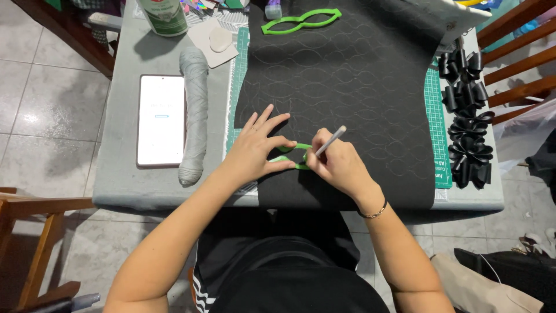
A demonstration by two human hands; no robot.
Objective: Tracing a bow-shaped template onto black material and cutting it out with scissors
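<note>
Near the front edge of the table [124,191], on the black sheet [347,81], a small green template [292,155] is lying flat, mostly hidden by the person's 2 hands. The left hand [258,148] is pressing down on it with fingers spread wide, apparently to keep it from sliding on the sheet. The right hand [336,165] is curled closed around a white pen [330,141], whose tip is touching the template's right side, as if following its outline. Faint outlines of the same leaf-like shape are covering most of the black sheet, which is lying over a green cutting mat [443,127] and curling up at the far edge of the table.

A second, larger green template [301,21] is resting on the sheet near the far edge, well apart from the hands. Along the right edge, 4 black bows [466,116] are sitting in a row beside the mat. To the left of the mat, a grey roll [194,113] is lying lengthwise, and a phone [161,119] with a lit screen is lying just beside it, near the left edge. A green and white bottle [165,14] is standing at the far left corner, with a white card [214,40] just beside it.
</note>
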